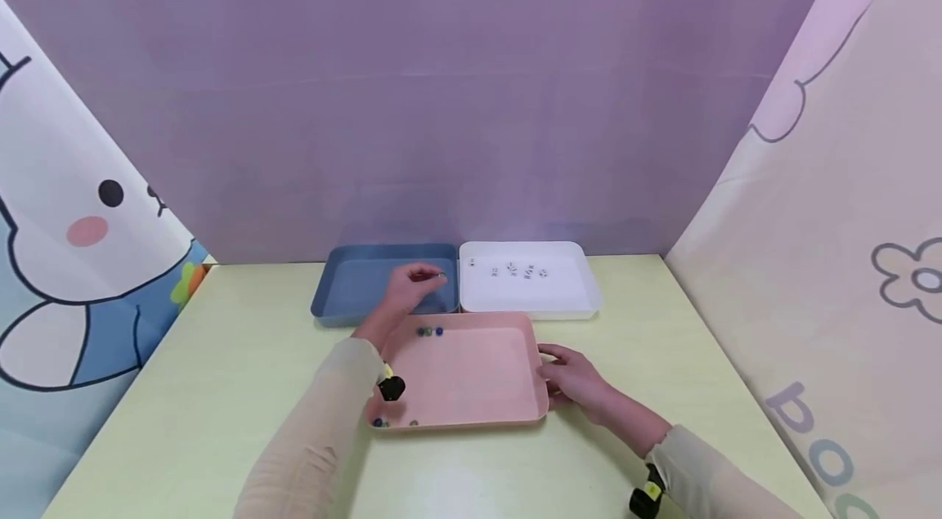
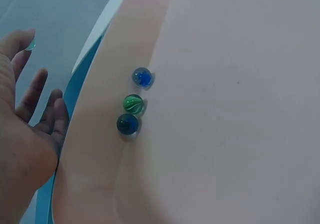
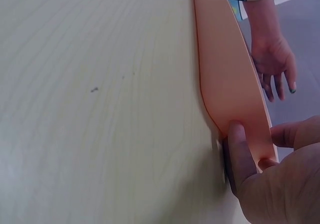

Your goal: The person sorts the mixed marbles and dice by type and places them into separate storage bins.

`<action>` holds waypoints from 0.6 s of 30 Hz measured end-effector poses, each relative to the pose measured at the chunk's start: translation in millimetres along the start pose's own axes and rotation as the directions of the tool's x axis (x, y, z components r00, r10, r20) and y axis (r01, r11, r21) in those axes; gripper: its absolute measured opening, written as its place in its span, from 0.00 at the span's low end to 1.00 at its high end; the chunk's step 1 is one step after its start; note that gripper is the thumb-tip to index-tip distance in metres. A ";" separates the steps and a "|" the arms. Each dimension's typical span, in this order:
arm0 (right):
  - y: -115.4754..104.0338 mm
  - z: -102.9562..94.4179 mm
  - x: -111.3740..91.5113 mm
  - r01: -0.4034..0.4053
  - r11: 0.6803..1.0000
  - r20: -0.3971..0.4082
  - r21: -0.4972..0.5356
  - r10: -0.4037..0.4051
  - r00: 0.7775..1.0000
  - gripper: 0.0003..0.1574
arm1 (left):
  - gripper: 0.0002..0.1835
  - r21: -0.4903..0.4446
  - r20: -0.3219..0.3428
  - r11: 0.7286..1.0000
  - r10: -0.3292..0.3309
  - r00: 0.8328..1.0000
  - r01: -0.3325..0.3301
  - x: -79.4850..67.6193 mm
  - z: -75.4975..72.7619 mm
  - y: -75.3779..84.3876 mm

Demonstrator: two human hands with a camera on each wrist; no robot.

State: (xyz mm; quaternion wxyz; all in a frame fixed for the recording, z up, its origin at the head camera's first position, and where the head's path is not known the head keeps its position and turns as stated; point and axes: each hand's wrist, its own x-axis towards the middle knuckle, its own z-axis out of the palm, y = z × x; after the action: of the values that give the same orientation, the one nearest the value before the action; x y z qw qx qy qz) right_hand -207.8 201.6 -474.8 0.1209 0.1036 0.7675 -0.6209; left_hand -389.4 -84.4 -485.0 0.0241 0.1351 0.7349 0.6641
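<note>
My left hand [image 1: 414, 288] is over the right part of the blue tray [image 1: 353, 286]. Between its thumb and forefinger it pinches a small greenish glass marble [image 2: 31, 45]; the other fingers are loosely bent. At its right corner, the pink tray [image 1: 471, 376] is gripped by my right hand [image 1: 577, 378], with fingers against the outer wall and at the rim. Near the pink tray's far left rim sit a blue marble [image 2: 142, 77], a green swirled marble [image 2: 133, 104] and a dark blue marble [image 2: 127, 124]. More marbles [image 1: 379, 422] lie along its near left edge.
A white tray [image 1: 589, 298] stands to the right of the blue one, with several small dark-patterned things [image 1: 528, 271] in it, too small to tell. Behind both trays rises a purple backdrop [image 1: 471, 94]. Printed cloth panels flank the pale wooden table [image 1: 199, 388].
</note>
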 end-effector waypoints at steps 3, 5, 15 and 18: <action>-2.0 0.6 -0.5 -0.005 1.000 -0.001 -0.008 0.005 1.000 0.33 | 0.16 0.018 0.011 1.000 0.009 1.000 -0.009 1.4 -0.7 -0.5; -2.1 1.0 -1.3 -0.010 1.000 -0.009 -0.013 0.010 1.000 0.33 | 0.17 0.044 0.031 0.999 0.004 1.000 -0.006 1.6 -0.7 -0.3; -6.1 2.7 -4.5 -0.017 0.999 -0.023 -0.027 0.017 1.000 0.33 | 0.15 0.108 0.076 0.994 -0.025 0.997 0.017 3.7 -0.6 -0.7; -6.3 3.0 -5.4 -0.021 0.999 -0.018 -0.029 0.021 1.000 0.33 | 0.14 0.115 0.076 0.993 -0.042 0.996 0.033 2.4 0.8 -2.7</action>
State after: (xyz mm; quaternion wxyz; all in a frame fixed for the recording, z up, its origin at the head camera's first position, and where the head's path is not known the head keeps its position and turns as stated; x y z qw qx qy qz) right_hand -204.4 197.3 -467.9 0.1219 0.1154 0.7766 -0.6072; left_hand -392.0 -83.3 -487.4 0.0576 0.1485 0.7725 0.6147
